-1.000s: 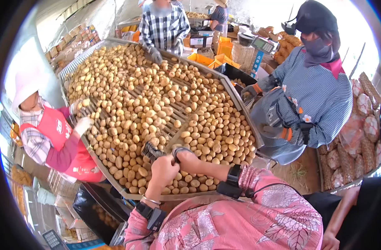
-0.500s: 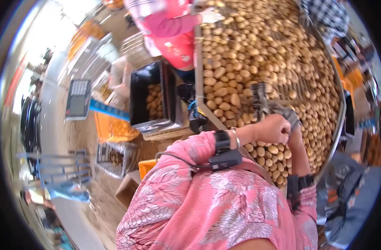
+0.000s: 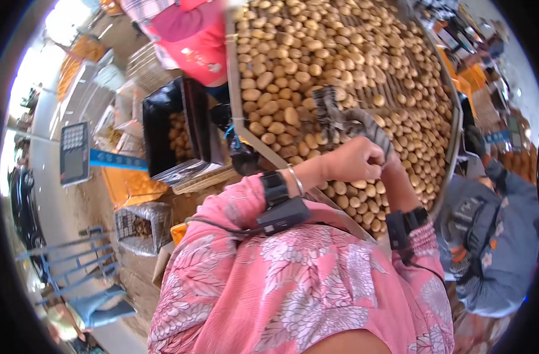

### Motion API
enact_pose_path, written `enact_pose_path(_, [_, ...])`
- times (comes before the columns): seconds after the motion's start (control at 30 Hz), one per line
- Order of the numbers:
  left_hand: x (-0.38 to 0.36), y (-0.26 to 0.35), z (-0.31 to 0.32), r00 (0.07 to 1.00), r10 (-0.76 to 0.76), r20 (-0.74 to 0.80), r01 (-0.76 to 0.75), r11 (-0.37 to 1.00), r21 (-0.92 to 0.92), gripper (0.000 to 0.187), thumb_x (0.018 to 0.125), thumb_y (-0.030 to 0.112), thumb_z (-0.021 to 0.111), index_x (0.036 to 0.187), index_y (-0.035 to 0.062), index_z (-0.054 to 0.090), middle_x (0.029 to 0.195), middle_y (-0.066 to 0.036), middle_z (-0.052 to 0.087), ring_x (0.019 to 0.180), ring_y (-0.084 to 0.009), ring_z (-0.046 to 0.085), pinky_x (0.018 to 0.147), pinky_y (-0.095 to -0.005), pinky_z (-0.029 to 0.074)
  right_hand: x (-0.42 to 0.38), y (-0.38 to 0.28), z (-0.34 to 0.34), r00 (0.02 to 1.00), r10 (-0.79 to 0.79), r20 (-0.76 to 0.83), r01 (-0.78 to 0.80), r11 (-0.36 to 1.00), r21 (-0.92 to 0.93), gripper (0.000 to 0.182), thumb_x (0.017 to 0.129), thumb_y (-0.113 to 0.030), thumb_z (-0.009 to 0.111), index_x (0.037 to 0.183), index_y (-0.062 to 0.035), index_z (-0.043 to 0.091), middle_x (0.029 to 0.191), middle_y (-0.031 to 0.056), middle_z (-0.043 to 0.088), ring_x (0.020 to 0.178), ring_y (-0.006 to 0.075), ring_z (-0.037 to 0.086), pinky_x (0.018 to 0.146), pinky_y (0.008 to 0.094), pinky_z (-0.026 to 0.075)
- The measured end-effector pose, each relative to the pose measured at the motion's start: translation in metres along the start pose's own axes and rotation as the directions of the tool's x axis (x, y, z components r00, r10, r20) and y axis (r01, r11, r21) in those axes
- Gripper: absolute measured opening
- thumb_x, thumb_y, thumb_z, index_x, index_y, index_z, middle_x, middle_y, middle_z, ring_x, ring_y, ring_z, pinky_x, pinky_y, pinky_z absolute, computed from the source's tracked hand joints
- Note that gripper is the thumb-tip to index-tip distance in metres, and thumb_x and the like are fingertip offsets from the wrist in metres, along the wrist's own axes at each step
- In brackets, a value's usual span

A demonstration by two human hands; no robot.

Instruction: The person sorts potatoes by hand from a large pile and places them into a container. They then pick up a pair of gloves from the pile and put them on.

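Note:
My left hand point(image 3: 355, 160), bare and with a bangle at its wrist, is closed at the cuff of the grey striped glove on my right hand. The gloved right hand point(image 3: 371, 131) curls just beyond it, over a heap of potatoes point(image 3: 269, 109). From its fingers a second dark striped glove point(image 3: 326, 112) extends to the left, its ribbed end above the potatoes. My left fingertips are partly hidden. The potatoes lie on a large metal-rimmed table point(image 3: 237, 97) with slats showing in places.
A person in a red apron point(image 3: 201, 56) stands at the table's far left. Left are a black-lined crate point(image 3: 163, 127) with potatoes, a scale display point(image 3: 74, 153) and a plastic-lined crate point(image 3: 142, 230). Another person in grey-blue clothing point(image 3: 499, 236) is at the right.
The view has shifted, so the table and both hands appear further left. My left hand stays closed by the right wrist. The red-aproned person's gloved hand is out of view.

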State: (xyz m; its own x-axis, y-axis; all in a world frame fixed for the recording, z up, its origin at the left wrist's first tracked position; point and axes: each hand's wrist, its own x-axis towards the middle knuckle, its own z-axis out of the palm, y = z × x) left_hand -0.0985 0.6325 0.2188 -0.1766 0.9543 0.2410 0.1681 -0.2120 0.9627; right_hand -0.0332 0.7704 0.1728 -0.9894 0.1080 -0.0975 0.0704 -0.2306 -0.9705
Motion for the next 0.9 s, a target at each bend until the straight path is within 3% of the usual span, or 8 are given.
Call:
enact_pose_path(0.1, [0.000,0.001,0.002,0.999,0.028,0.035,-0.026,0.998,-0.054,0.007,0.068,0.004,0.053,0.065,-0.0023,0.052,0.054,-0.003,0.043,0.053,-0.0064,0.039,0.048,-0.0257,0.035,0.002,-0.005,0.013,0.943,-0.282,0.174,0.247,0.948,0.200,0.061,0.079,0.001,0.051,0.133,0.0001,0.024,0.124,0.0091,0.044,0.109,0.0173,0.047,0.094,0.0299,0.037])
enact_pose_path(0.13, [0.000,0.002,0.003,0.998,-0.014,0.061,0.017,0.998,-0.053,0.007,0.068,0.004,0.053,0.065,-0.0023,0.052,0.054,-0.002,0.043,0.052,-0.0057,0.039,0.047,-0.0251,0.034,0.001,-0.019,0.017,0.990,-0.093,0.107,0.079,0.989,0.126,0.058,0.079,0.001,0.052,0.132,0.0006,0.028,0.122,0.0100,0.046,0.110,0.0173,0.046,0.095,0.0298,0.037])
enact_pose_path(0.2, [0.000,0.005,0.007,0.994,-0.047,0.099,0.052,0.997,-0.057,0.007,0.069,0.004,0.053,0.066,-0.0023,0.052,0.054,-0.001,0.042,0.052,-0.0050,0.038,0.046,-0.0244,0.034,0.017,0.029,-0.012,0.988,-0.154,-0.019,0.144,0.957,-0.252,0.031,0.084,0.000,0.044,0.116,0.0006,0.046,0.108,0.0081,0.055,0.099,0.0175,0.054,0.087,0.0288,0.044])
enact_pose_path(0.3, [-0.002,0.012,0.012,0.979,-0.165,0.119,0.171,0.984,-0.044,0.006,0.069,0.003,0.052,0.067,-0.0017,0.051,0.054,0.002,0.039,0.052,-0.0028,0.035,0.044,-0.0223,0.031,0.010,0.016,-0.005,0.995,-0.094,-0.043,0.089,0.991,-0.105,0.033,0.084,0.000,0.045,0.117,0.0007,0.045,0.110,0.0089,0.055,0.099,0.0180,0.053,0.088,0.0289,0.043])
enact_pose_path(0.73, [-0.012,0.012,0.034,0.973,-0.119,0.197,0.131,0.990,-0.053,0.009,0.068,0.005,0.054,0.066,-0.0015,0.049,0.053,0.001,0.042,0.051,-0.0045,0.038,0.045,-0.0234,0.034,-0.016,0.001,0.010,0.995,0.018,-0.094,-0.005,0.991,0.135,0.043,0.081,-0.003,0.052,0.123,0.0010,0.040,0.117,0.0120,0.051,0.102,0.0197,0.053,0.092,0.0293,0.040])
enact_pose_path(0.8, [-0.014,0.016,0.033,0.972,-0.128,0.197,0.140,0.989,-0.049,0.009,0.068,0.006,0.054,0.066,-0.0017,0.049,0.053,0.001,0.043,0.052,-0.0045,0.039,0.045,-0.0234,0.034,-0.006,-0.008,0.025,0.992,0.122,0.039,-0.128,0.953,0.273,0.027,0.084,-0.003,0.049,0.110,-0.0013,0.051,0.101,0.0068,0.058,0.085,0.0202,0.058,0.080,0.0313,0.048])
enact_pose_path(0.83, [-0.014,0.018,0.033,0.971,-0.134,0.198,0.145,0.989,-0.040,0.009,0.069,0.006,0.054,0.066,-0.0019,0.049,0.054,0.000,0.045,0.052,-0.0045,0.041,0.046,-0.0233,0.035,0.001,-0.015,0.030,0.955,0.294,0.026,-0.282,0.884,0.374,0.030,0.086,-0.004,0.046,0.116,-0.0022,0.048,0.107,0.0066,0.055,0.090,0.0195,0.057,0.082,0.0304,0.047])
enact_pose_path(0.9, [-0.017,0.023,0.031,0.963,-0.149,0.222,0.160,0.987,-0.030,0.008,0.068,0.005,0.054,0.066,-0.0018,0.049,0.054,0.000,0.045,0.052,-0.0043,0.042,0.045,-0.0230,0.036,0.007,-0.012,0.035,0.967,0.253,0.021,-0.248,0.924,0.290,0.031,0.086,-0.004,0.046,0.117,-0.0022,0.047,0.108,0.0067,0.055,0.090,0.0194,0.056,0.083,0.0304,0.047])
